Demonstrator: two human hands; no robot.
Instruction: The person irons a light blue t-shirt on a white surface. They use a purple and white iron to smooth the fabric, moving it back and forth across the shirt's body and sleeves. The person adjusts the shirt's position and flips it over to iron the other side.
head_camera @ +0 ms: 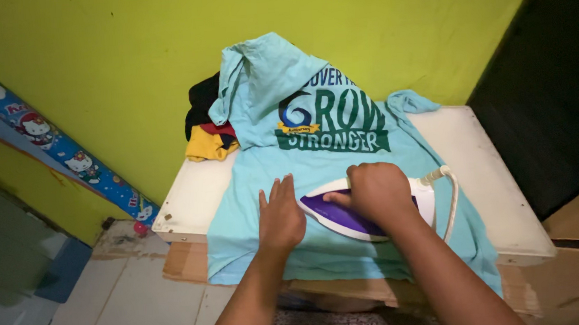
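Light-blue T-shirt (304, 175) spread over white counter (480, 169), collar end at 12 o'clock, hem hanging off near edge at 6. Printed patch on upper part of shirt, just beyond the hands.

Right hand (376, 194) closed around handle of white-and-purple iron (354, 212), soleplate flat on fabric, tip pointing to 9 o'clock. Cord (449, 199) leaving iron's heel at 3 o'clock, looping down toward 5.

Left hand (281, 214) open, palm down, fingers flat and pointing to 12, pressing shirt just beside iron's tip at 9 o'clock. Not gripping anything.

Pile of folded clothes (209, 124), black, red and yellow, at 11 o'clock against green wall (127, 72), partly under shirt's shoulder.

Judgement, ironing stroke in hand:
- Keep left palm tensioning cloth ahead of tip, fingers clear of soleplate edge; gap looks tight.
- Steady strokes, no parking in one spot.
- Probably best to skirt the print or go over it inside out; direct heat could mar it.
- Mind cord drag at 3 o'clock, could rumple the smoothed side.
- Overhanging hem likely to need shifting up onto counter.
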